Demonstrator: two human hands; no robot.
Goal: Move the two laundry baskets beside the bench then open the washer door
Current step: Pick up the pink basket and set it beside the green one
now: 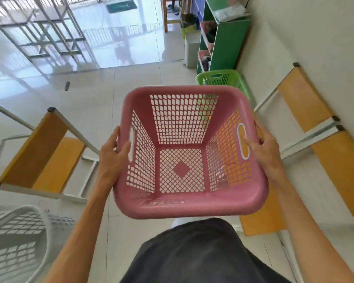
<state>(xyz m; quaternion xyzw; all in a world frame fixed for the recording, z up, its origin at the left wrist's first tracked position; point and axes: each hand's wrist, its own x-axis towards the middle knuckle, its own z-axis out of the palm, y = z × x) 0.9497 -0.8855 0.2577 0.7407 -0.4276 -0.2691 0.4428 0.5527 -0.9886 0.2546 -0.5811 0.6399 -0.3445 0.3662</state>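
An empty pink laundry basket (189,205) is held in the air in front of my body, above the tiled floor. My left hand (116,149) grips its left rim by the handle slot. My right hand (263,147) grips the right rim, with a finger through the white-edged handle slot. A green laundry basket (223,78) stands on the floor beyond the pink one, beside a wooden bench (307,103) along the right wall. No washer is in view.
A second bench (37,152) with a metal frame stands at the left. A white basket (18,240) sits at the lower left. A green shelf unit (227,43) with pink bins and a grey bin (191,49) stand at the back right. A metal rack (41,31) is at the far left.
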